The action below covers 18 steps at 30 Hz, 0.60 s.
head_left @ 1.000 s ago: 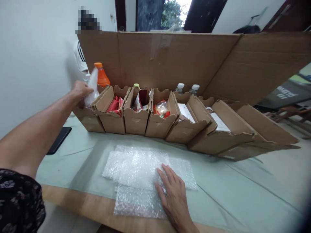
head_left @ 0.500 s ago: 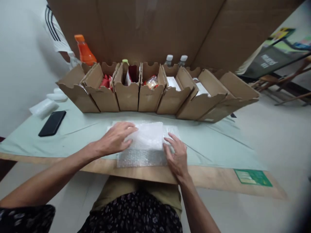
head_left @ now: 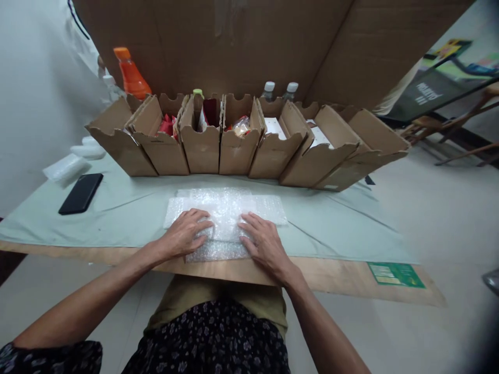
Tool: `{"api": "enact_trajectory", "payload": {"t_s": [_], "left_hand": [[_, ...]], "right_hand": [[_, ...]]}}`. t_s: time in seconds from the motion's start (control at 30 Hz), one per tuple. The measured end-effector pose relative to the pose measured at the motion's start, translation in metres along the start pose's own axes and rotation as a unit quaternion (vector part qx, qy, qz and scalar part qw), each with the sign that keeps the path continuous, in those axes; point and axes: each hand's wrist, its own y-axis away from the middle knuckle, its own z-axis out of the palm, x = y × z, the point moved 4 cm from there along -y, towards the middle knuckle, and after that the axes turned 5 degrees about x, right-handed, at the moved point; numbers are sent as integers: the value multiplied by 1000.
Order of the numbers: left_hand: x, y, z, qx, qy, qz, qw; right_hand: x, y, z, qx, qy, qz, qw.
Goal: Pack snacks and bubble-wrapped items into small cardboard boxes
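Observation:
Sheets of clear bubble wrap (head_left: 230, 208) lie stacked on the pale green cloth near the table's front edge. My left hand (head_left: 186, 235) rests flat on the left part of the stack, fingers spread. My right hand (head_left: 264, 244) lies flat on the right part, fingers stretched toward the middle. Neither hand grips anything. Behind the wrap stands a row of open cardboard boxes (head_left: 237, 150); some hold red snack packets (head_left: 167, 126) and white cards (head_left: 273, 126).
A black phone (head_left: 81, 193) lies at the left on the green cloth (head_left: 331, 228). An orange bottle (head_left: 130, 74) and two clear bottles (head_left: 279, 91) stand behind the boxes against a tall cardboard sheet (head_left: 249, 47). A green card (head_left: 395, 274) sits at the right front.
My left hand came back from the far-left box and both hands moved down onto the bubble wrap stack, pressing it flat. My view tilted downward.

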Motion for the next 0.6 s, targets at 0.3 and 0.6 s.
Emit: {"api": "enact_trajectory", "payload": {"t_s": [0.3,0.6], "left_hand": [[-14,-2,-21,146,-27,-4,989],[-1,-10,15,69,-5,-13,998]], "right_hand": [[103,14,-41,144,103,246,953],[91,-9,-8,165,-192,250,935]]}}
